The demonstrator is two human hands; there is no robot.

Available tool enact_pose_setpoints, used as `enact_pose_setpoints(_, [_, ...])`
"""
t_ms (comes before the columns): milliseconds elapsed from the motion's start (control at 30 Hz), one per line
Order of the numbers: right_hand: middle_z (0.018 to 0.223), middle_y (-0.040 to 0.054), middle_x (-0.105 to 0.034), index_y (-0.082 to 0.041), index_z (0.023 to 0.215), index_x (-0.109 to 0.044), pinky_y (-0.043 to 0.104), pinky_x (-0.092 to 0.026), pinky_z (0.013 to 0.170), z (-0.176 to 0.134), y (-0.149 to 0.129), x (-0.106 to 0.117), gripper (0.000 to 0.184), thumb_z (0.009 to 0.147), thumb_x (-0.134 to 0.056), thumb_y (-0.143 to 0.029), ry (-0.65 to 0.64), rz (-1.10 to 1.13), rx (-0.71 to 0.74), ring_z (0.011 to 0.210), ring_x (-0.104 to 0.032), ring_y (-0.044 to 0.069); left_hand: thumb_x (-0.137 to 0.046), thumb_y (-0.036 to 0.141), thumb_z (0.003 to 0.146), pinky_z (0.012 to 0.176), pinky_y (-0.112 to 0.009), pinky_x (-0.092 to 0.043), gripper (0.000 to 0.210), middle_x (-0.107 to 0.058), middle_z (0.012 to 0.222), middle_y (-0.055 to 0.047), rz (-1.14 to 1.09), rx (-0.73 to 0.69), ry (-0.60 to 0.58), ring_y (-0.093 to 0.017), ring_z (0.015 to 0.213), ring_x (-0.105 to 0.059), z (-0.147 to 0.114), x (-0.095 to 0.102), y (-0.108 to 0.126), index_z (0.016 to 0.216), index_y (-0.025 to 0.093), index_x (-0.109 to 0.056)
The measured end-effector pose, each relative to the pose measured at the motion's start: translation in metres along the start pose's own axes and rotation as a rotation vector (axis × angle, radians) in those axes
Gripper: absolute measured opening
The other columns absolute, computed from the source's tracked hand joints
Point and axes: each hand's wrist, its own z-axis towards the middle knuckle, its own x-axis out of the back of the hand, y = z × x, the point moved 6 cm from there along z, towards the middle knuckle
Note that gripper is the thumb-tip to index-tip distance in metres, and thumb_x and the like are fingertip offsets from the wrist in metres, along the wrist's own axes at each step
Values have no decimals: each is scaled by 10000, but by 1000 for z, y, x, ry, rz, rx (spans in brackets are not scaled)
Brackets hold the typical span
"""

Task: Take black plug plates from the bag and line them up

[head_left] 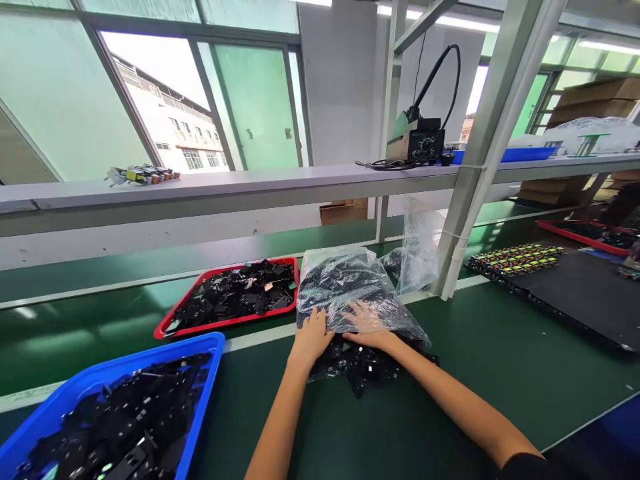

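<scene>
A clear plastic bag (pixel 345 277) full of small black parts lies on the green bench, its mouth toward me. My left hand (pixel 314 333) is at the left side of the mouth, fingers bent over the plastic and thumb pointing right. Its grip is partly hidden. My right hand (pixel 367 327) reaches in at the mouth, with spread fingers showing through the film over the parts. Loose black plastic parts (pixel 367 367) spill from the mouth onto the bench beneath my wrists.
A red tray (pixel 231 323) of black parts stands left of the bag, and a blue tray (pixel 206 393) nearer me. Right are a shelf post (pixel 475 167) and a black mat (pixel 565 287) bearing rows of small components (pixel 520 259). A soldering station (pixel 417 143) sits on the shelf.
</scene>
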Motion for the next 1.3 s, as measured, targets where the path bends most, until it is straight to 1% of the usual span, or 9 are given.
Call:
enact_pose_setpoints(167, [1507, 121, -295, -218, 1427, -399, 614, -260, 1106, 17, 10, 11, 576, 943, -595, -463, 19, 18, -36, 1374, -277, 353, -412, 364, 925, 922, -326, -478, 303, -666, 1121, -64, 2, -237, -10, -215, 1081, -604, -34, -2, 50, 1068, 220, -636])
enact_pose_setpoints(233, [1504, 112, -310, -224, 1413, -424, 603, -256, 1113, 14, 11, 15, 552, 945, -593, -464, -12, 29, 7, 1370, -293, 341, -415, 371, 930, 977, -317, -455, 321, -645, 1188, -50, 5, -281, 4, -198, 1126, -582, -37, -16, 63, 1134, 235, -622])
enact_pose_setpoints(400, [1554, 81, -238, -287, 1480, -330, 600, -250, 1112, -46, 11, 20, 597, 968, -507, -537, -14, 26, 78, 1406, -228, 346, -446, 361, 919, 1047, -582, -366, 511, -420, 1467, -159, 56, -136, 137, -374, 1315, -409, -29, -52, 47, 1395, 174, -450])
enact_pose_setpoints(567, [1516, 85, -328, -300, 1450, -404, 605, -226, 1103, -118, 7, 4, 642, 910, -539, -621, 100, -36, 23, 1405, -210, 364, -446, 402, 918, 1059, -591, -364, 442, -422, 1483, -91, 47, -114, 217, -388, 1382, -302, -45, -75, 41, 1303, 216, -555])
enact_pose_setpoints(833, [1489, 125, -361, -208, 1395, -478, 657, -184, 1089, -154, 15, 13, 528, 931, -586, -435, 189, -58, 83, 1390, -219, 380, -407, 371, 946, 1053, -555, -419, 439, -385, 1511, -83, -13, -94, 212, -353, 1361, -358, -103, -91, 79, 1334, 198, -518])
enact_pose_setpoints(967, [1406, 126, -451, -180, 1357, -497, 505, -317, 1080, -192, -21, 11, 478, 928, -609, -359, 222, -5, 141, 1289, -379, 308, -335, 333, 977, 1122, -415, -386, 422, -384, 1503, -78, -62, -70, 275, -232, 1347, -392, -139, -75, 62, 1348, 200, -487])
enact_pose_setpoints(1067, [1156, 96, -585, -190, 1210, -590, 360, -474, 873, -216, -46, -3, 343, 896, -660, -308, 214, 40, 163, 1027, -542, 242, -388, 315, 958, 1111, -462, -391, 416, -454, 1443, -112, -64, 16, 338, -264, 1323, -408, -153, -71, 32, 1331, 167, -496])
enact_pose_setpoints(1167, [963, 86, -590, -160, 1103, -619, 339, -485, 752, -220, -41, -12, 182, 952, -553, -237, 251, 61, 87, 871, -559, 230, -441, 321, 935, 1101, -499, -396, 440, -467, 1443, -101, -54, 13, 259, -303, 1353, -372, -156, -85, 10, 1339, 156, -497])
enact_pose_setpoints(1300, [905, 90, -579, -132, 1105, -616, 355, -478, 701, -211, -19, -13, 271, 1015, -388, -248, 323, 67, -19, 824, -553, 242, -449, 342, 941, 1119, -458, -384, 421, -510, 1411, -52, -64, -27, 201, -266, 1349, -378, -168, -96, 1, 1329, 192, -513])
